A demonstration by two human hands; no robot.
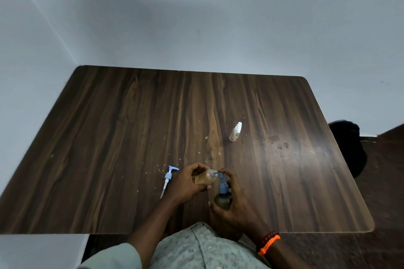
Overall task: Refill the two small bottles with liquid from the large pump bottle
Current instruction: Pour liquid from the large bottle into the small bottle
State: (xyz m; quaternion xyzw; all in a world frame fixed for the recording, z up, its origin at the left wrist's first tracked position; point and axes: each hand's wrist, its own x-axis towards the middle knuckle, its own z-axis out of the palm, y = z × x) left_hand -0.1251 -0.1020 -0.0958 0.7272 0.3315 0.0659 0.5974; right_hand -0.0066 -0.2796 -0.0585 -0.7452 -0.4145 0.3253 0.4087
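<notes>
My left hand (188,183) grips a small clear bottle (204,178) with amber liquid, tilted on its side with its open neck pointing right. The nozzle of the large pump bottle's blue pump (222,181) meets that neck. My right hand (236,201) holds the dark large pump bottle (223,201) upright, with a finger on top of the pump head. A second small clear bottle (235,132) with a white spray cap stands alone further back on the table. A loose blue-and-white pump cap with its tube (168,179) lies on the table left of my left hand.
The dark wooden table (109,137) has crumbs scattered near the front centre and smudges at the right. White walls close in at the left and behind. A black object (349,144) sits on the floor past the table's right edge.
</notes>
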